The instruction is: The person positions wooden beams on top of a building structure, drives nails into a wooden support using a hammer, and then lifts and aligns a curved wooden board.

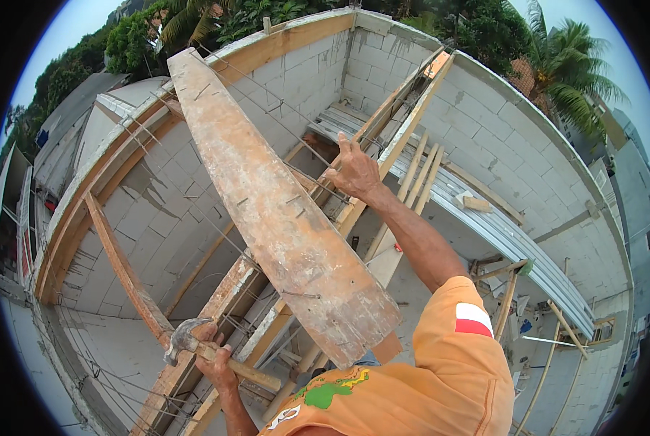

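Note:
My left hand (219, 367) is closed round the wooden handle of a claw hammer (187, 341), whose metal head points left beside a wooden brace. My right hand (355, 173) is over the timber formwork beam at upper centre, index finger stretched up and fingers apart, with nothing visible in its grasp; whether it touches the beam I cannot tell. Between the two hands a long, weathered plank (274, 211) lies slantwise across the formwork. Several bent nails stick out of its stained face, and its near end is by my torso.
Grey block walls (477, 120) surround the area. Steel rebar (267, 109) runs along and across the timber formwork (412, 116). Below on the right lie metal channels (514, 247), poles (419, 171) and a wood offcut (476, 204). A slanted timber brace (125, 265) is at left, with drops between the beams.

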Demonstrator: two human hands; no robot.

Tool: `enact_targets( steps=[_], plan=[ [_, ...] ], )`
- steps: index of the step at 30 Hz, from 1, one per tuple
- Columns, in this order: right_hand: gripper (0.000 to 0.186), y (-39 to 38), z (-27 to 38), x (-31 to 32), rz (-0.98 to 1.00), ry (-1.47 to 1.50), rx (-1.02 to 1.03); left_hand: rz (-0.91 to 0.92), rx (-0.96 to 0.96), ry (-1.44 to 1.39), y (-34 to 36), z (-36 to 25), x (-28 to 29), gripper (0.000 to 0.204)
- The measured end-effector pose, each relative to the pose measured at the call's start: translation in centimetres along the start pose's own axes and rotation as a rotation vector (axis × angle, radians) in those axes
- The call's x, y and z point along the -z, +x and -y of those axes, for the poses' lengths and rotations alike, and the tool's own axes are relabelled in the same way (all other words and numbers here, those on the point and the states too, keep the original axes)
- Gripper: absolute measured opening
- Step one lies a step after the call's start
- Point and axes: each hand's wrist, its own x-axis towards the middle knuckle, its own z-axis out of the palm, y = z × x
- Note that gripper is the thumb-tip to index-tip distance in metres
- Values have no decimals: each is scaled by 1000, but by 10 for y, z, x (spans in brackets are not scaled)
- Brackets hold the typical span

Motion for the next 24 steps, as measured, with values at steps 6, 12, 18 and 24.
enact_targets(
  steps=[6, 12, 18, 24],
  plan=[
    [82, -40, -88, 41, -304, -49, -277, 9, 1, -4, 3, 2, 1, 65],
    [80, -41, -176, 71, -429, -193, -533, -5, 9, 10, 2, 0, -3, 66],
    [69, -31, -201, 77, -313, -115, -822, -27, -4, 28, 1, 2, 1, 67],
    [67, -35, -235, 55, -314, -86, -833, -10, -6, 42, 2, 6, 2, 69]
  ],
)
